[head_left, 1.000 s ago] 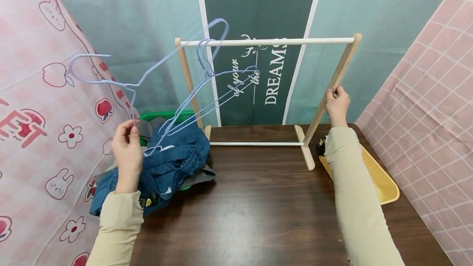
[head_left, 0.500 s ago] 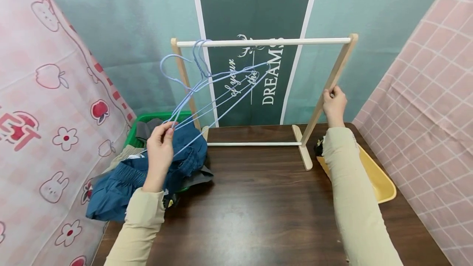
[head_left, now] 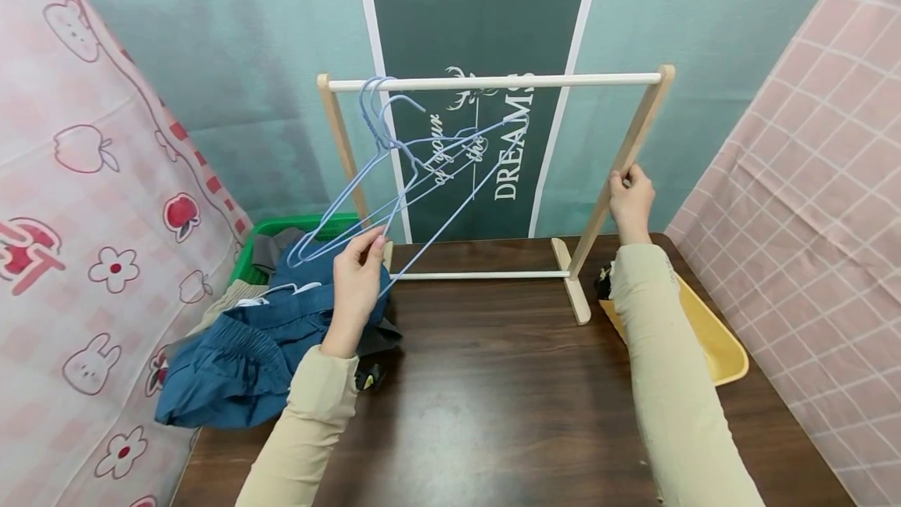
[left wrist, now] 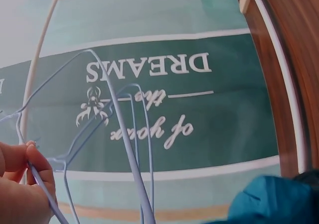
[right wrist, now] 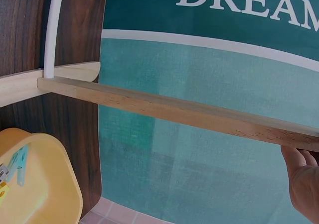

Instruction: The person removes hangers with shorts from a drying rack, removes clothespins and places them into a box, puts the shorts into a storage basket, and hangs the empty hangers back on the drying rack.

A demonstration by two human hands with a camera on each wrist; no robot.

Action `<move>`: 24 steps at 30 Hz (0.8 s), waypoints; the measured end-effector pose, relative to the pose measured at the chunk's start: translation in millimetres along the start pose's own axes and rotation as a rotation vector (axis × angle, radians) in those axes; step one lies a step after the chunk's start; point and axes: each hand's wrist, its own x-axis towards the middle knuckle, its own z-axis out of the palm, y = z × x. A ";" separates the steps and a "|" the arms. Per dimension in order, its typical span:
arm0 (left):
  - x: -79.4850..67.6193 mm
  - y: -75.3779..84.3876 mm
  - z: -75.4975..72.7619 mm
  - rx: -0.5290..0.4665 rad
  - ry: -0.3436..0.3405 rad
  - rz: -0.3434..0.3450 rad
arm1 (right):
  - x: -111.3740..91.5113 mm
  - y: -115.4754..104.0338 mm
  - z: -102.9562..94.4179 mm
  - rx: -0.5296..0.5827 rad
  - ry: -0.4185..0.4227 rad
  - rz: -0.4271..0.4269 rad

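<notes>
My left hand (head_left: 355,280) pinches one arm of a light blue wire clothes hanger (left wrist: 132,157) between thumb and fingers. The hook of this hanger is just below the rail, in front of two similar hangers (head_left: 383,139) hung near the rail's left end. A wooden clothes rack with a white rail (head_left: 493,83) stands at the back of the table. My right hand (head_left: 633,206) grips the rack's right post (head_left: 644,120) about halfway up. In the right wrist view, the fingers curl behind that post, partly hidden.
Blue and grey clothes (head_left: 239,366) are heaped over a green basket (head_left: 242,264) at the left. A yellow basin (head_left: 721,350) stands at the right, with clothespins (right wrist: 21,164) inside. Cloth curtains close off the back and both sides of the table (head_left: 479,413).
My left hand has carried the pinched hanger rightward from the far left, and its hook has swung round beside the hanging ones. The right hand has stayed on the post.
</notes>
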 end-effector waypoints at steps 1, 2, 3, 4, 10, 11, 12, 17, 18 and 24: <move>0.3 1.2 2.5 -0.014 -0.005 0.002 | 0.0 0.0 0.1 -0.001 -0.002 0.000; 1.0 2.5 5.1 -0.025 -0.006 0.007 | -0.1 0.2 0.1 0.000 -0.005 0.003; 1.8 3.9 7.7 -0.030 -0.006 0.010 | 0.0 0.3 0.1 0.002 -0.007 0.006; 2.7 5.0 10.2 -0.033 -0.004 0.013 | 0.2 0.5 0.1 0.000 -0.007 0.006; 7.0 12.1 23.4 -0.056 0.009 0.014 | -0.6 0.1 0.0 -0.019 -0.003 -0.006; 7.7 13.5 25.4 -0.064 0.010 0.013 | -0.7 0.1 0.0 -0.021 -0.003 -0.007; 8.4 14.8 27.2 -0.073 0.010 0.009 | -0.6 0.1 0.2 -0.021 -0.002 -0.008; 11.6 20.8 35.0 -0.119 -0.001 -0.028 | 2.2 1.5 0.0 -0.033 0.006 -0.010; 12.3 21.7 36.1 -0.129 -0.002 -0.037 | 2.7 1.7 -0.1 -0.035 0.009 -0.010; 17.8 26.2 42.8 -0.221 -0.018 -0.094 | 3.3 1.2 -0.6 -0.041 0.013 -0.013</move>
